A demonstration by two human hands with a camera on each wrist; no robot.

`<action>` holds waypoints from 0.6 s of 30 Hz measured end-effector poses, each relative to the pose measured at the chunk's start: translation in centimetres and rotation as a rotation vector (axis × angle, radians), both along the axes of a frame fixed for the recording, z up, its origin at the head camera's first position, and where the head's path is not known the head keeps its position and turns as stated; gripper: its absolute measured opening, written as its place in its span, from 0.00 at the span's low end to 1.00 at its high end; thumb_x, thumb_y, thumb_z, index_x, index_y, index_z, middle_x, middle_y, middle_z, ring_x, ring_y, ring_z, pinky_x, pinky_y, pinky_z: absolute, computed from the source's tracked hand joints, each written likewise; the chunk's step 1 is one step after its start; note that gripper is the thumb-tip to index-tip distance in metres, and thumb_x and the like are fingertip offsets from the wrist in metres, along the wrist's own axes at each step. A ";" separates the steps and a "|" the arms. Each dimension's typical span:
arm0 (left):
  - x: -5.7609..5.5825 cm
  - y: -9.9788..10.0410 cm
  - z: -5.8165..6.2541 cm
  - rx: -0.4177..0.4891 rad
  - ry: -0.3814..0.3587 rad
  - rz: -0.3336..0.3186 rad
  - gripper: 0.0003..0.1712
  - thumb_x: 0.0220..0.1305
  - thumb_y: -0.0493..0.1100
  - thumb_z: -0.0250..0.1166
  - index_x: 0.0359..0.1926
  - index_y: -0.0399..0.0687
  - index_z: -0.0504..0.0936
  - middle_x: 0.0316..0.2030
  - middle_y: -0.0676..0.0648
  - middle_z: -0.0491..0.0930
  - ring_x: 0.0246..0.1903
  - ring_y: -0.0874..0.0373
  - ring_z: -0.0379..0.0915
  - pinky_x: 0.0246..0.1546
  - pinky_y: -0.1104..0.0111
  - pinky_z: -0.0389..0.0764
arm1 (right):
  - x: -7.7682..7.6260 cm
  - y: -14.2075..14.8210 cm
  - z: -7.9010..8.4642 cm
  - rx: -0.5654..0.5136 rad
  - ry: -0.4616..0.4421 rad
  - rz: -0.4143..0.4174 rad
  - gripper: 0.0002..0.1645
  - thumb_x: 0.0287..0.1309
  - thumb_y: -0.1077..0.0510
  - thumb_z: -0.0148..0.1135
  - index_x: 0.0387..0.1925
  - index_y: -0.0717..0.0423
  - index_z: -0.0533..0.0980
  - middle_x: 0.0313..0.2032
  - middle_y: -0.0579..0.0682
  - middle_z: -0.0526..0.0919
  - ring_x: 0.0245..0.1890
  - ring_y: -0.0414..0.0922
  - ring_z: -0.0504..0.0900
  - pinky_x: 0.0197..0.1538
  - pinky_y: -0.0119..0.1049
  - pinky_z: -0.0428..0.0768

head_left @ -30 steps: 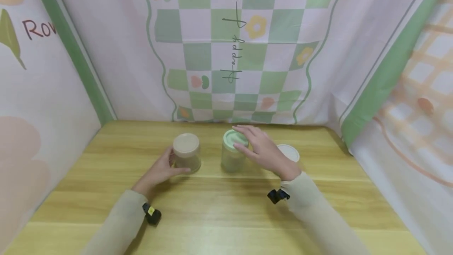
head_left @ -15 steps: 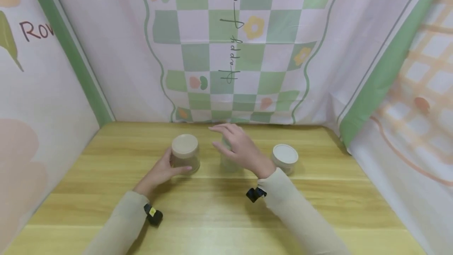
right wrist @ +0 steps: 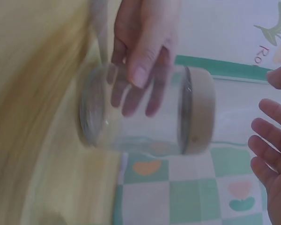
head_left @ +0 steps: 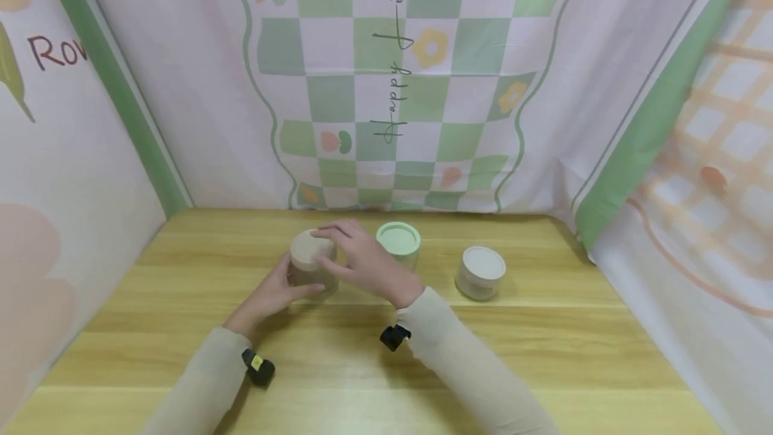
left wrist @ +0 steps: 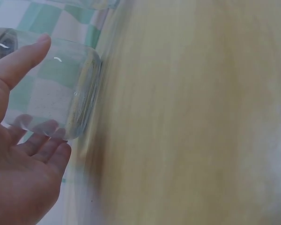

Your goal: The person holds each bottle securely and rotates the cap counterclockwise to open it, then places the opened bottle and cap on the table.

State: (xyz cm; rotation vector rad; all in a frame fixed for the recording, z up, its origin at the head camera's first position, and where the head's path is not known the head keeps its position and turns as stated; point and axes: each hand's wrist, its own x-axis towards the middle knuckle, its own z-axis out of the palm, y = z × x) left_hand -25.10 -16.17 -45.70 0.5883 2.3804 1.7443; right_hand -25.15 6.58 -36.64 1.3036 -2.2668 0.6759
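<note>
A clear jar [head_left: 319, 282] with a beige lid [head_left: 304, 251] stands on the wooden table, left of centre in the head view. My left hand [head_left: 274, 295] grips its body from the left, thumb across the near side and fingers behind, as the left wrist view of the jar [left wrist: 51, 89] confirms. Over the lid in the head view reaches my right hand [head_left: 370, 264]. The right wrist view shows that hand [right wrist: 277, 152] with fingers spread, a gap between it and the lid [right wrist: 203, 112].
Just right of my right hand stands a jar with a green lid [head_left: 398, 239], partly hidden by that hand. Farther right is a shorter clear jar with a white lid [head_left: 484, 263]. A checked curtain [head_left: 386, 99] hangs behind the table's back edge [head_left: 519, 219].
My right hand has moved left, from over the green-lidded jar to the beige-lidded one, uncovering the green lid and the white-lidded jar. My left hand keeps its grip on its jar.
</note>
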 end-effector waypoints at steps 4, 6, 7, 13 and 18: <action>0.2 0.0 0.1 0.001 -0.011 -0.008 0.59 0.61 0.49 0.74 0.80 0.61 0.42 0.75 0.47 0.52 0.71 0.40 0.54 0.66 0.36 0.59 | 0.0 -1.3 -0.5 0.030 -0.058 -0.070 0.28 0.68 0.48 0.63 0.63 0.58 0.75 0.60 0.54 0.77 0.61 0.49 0.71 0.65 0.39 0.71; 0.3 -0.1 0.2 -0.006 -0.014 -0.007 0.59 0.62 0.49 0.74 0.80 0.63 0.41 0.76 0.48 0.51 0.71 0.40 0.53 0.65 0.36 0.59 | -0.1 -1.9 -0.9 0.037 -0.063 -0.124 0.29 0.67 0.44 0.63 0.62 0.57 0.76 0.60 0.54 0.77 0.59 0.49 0.72 0.61 0.39 0.74; 0.3 -0.1 0.2 -0.010 -0.011 -0.009 0.59 0.62 0.49 0.73 0.80 0.63 0.41 0.76 0.47 0.50 0.71 0.39 0.52 0.65 0.35 0.58 | -0.2 -2.2 -1.1 0.039 -0.064 -0.153 0.30 0.67 0.43 0.63 0.62 0.57 0.76 0.59 0.54 0.77 0.58 0.49 0.73 0.59 0.39 0.75; 0.3 0.0 0.0 -0.014 -0.009 -0.009 0.58 0.63 0.49 0.72 0.80 0.62 0.40 0.77 0.45 0.49 0.71 0.36 0.51 0.65 0.33 0.56 | -0.8 -3.5 -2.2 0.045 -0.050 -0.314 0.37 0.61 0.32 0.63 0.60 0.55 0.79 0.57 0.53 0.78 0.54 0.48 0.74 0.52 0.41 0.77; 0.2 0.0 0.0 -0.018 -0.004 -0.015 0.57 0.63 0.48 0.72 0.80 0.58 0.42 0.77 0.44 0.46 0.72 0.35 0.48 0.65 0.32 0.54 | -1.2 -4.3 -2.7 0.088 -0.005 -0.429 0.42 0.57 0.24 0.60 0.54 0.54 0.81 0.53 0.54 0.78 0.52 0.49 0.75 0.51 0.41 0.75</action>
